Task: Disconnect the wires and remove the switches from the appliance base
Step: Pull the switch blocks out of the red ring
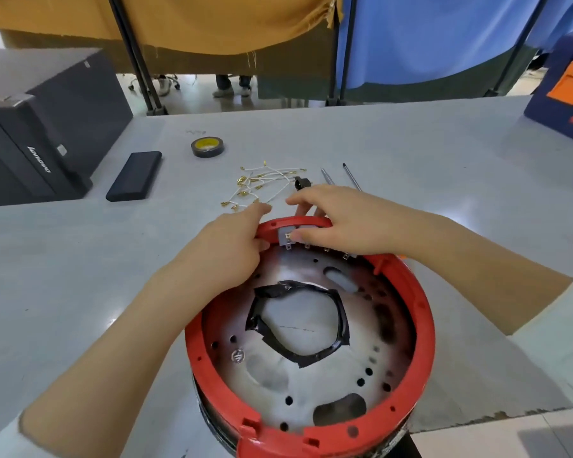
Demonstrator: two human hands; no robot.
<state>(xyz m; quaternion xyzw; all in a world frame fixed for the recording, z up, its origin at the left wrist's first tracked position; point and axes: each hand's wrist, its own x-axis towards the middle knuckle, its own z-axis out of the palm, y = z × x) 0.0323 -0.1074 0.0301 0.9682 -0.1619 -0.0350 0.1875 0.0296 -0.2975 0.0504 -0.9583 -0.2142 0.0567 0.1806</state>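
The right hand (348,223) has its thumb pressed on the inner face of the grey switches (286,239) and its other fingers curled over the outside of the red rim, so it pinches the switch block between them; the left hand (232,246) has its fingers curled round the red rim just to the left of the switches and holds it firm; the switches sit in the far wall of the appliance base (420,305), which rests on the grey table (80,259) close to the person; small metal tabs stick out under the switches and no wires hang from them; a heap of white wires (262,185) with gold ends lies on the table just past the hands, next to a small black part (301,184); so I think the wires are already off and the step now is getting the switches out; the next move probably needs a firm push from the thumb while the other hand keeps the base from sliding; two thin metal tools (351,176) lie near the right hand, and a roll of black tape (207,147) and a flat black case (134,176) lie farther off.
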